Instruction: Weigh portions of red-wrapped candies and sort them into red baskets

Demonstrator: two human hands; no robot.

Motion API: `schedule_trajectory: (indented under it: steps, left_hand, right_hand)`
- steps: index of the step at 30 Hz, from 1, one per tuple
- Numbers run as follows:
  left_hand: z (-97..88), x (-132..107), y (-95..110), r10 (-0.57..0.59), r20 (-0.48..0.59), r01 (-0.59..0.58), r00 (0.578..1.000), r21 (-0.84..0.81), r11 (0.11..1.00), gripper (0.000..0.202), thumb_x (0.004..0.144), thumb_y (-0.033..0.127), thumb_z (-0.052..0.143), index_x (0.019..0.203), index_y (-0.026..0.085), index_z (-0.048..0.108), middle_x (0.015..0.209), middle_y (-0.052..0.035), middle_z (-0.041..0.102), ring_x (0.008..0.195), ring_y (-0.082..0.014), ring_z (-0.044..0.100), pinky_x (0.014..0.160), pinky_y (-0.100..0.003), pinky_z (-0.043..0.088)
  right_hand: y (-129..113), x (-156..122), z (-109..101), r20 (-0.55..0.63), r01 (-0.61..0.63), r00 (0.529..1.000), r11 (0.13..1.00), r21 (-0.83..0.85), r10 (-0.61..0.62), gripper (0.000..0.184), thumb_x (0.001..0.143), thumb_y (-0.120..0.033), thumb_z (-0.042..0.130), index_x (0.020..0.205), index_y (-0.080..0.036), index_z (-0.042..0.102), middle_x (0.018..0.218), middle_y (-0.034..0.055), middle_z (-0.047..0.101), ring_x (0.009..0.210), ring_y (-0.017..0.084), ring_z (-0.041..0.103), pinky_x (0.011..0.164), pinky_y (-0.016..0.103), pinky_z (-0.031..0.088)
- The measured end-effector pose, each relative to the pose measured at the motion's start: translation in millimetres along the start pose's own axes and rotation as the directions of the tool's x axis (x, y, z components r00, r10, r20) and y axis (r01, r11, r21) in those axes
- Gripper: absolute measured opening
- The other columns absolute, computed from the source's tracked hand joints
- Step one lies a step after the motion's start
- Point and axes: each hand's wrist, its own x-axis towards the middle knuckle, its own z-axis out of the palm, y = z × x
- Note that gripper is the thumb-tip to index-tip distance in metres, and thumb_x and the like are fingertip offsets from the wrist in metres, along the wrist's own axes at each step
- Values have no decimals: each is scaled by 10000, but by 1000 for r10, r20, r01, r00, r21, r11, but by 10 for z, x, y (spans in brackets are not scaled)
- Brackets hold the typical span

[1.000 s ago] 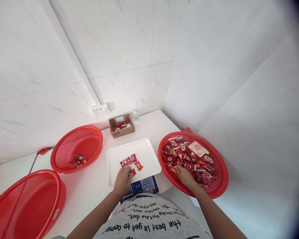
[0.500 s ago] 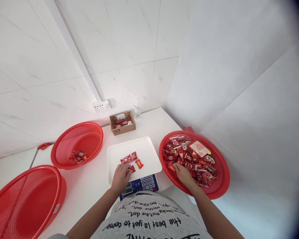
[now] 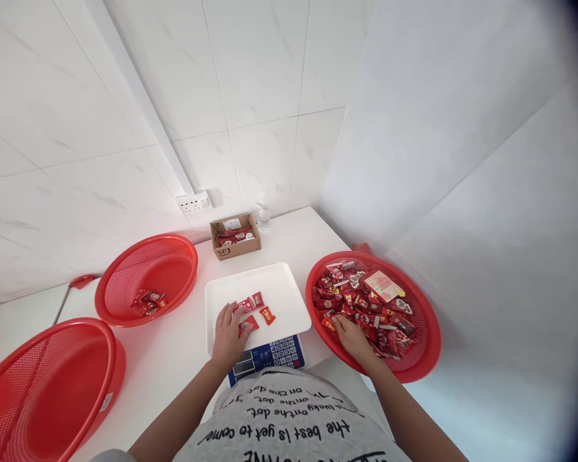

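Note:
My left hand (image 3: 228, 337) rests over the left part of the white scale tray (image 3: 279, 289), its fingers apart. Beneath and beside its fingers lie several small red wrapped candies, among them a flat one (image 3: 250, 324) by the thumb and another with yellow lettering (image 3: 268, 315) further right. My right hand (image 3: 351, 337) reaches into the red basket (image 3: 431, 350) full of mixed red-wrapped candies. Its thumb and fingers are closed at a red candy with yellow print (image 3: 327, 323), which pokes out past the fingertips.
Under the tray sits a blue scale keypad (image 3: 283, 353). Left of it stand a red basket (image 3: 185, 282) with a few candies and another red basket (image 3: 67, 385). A cardboard box (image 3: 236, 247) of red packets and a clear bottle (image 3: 262, 218) stand near the wall.
My left hand has let go of the flat red candy and shifted up and left, its fingers spreading. My right hand has stayed almost in place in the basket.

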Motion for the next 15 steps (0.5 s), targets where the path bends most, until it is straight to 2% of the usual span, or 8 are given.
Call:
schedule_trajectory:
  steps: [7, 12, 15]
  left_hand:
    - [96, 73, 6, -14, 67, 10, 998, 52, 999, 471, 859, 388, 504, 1273, 163, 503, 1423, -146, 430, 1355, -326, 310, 1082, -544, 305]
    - [104, 192, 167, 21, 128, -34, 992, 104, 994, 492, 883, 387, 465, 1324, 168, 460, 1479, -145, 358, 1396, -327, 232, 1103, -566, 240]
    - [110, 258, 300, 52, 197, -79, 979, 131, 988, 548, 898, 442, 429, 1380, 184, 404, 1511, -140, 305, 1410, -327, 190, 1105, -575, 222]
  right_hand:
    - [-14, -6, 4, 22, -10, 1000, 1000, -10, 10, 371, 863, -460, 255, 764, -222, 523, 812, 85, 667, 775, 230, 620, 734, 336, 435]
    - [-13, 7, 10, 31, -12, 999, 1000, 3, 12, 373, 859, -451, 266, 782, -214, 544, 836, 89, 674, 790, 228, 620, 733, 328, 433]
    - [13, 26, 33, 44, -21, 999, 1000, -12, 21, 376, 861, -438, 268, 785, -207, 555, 835, 94, 676, 798, 229, 619, 738, 329, 432]
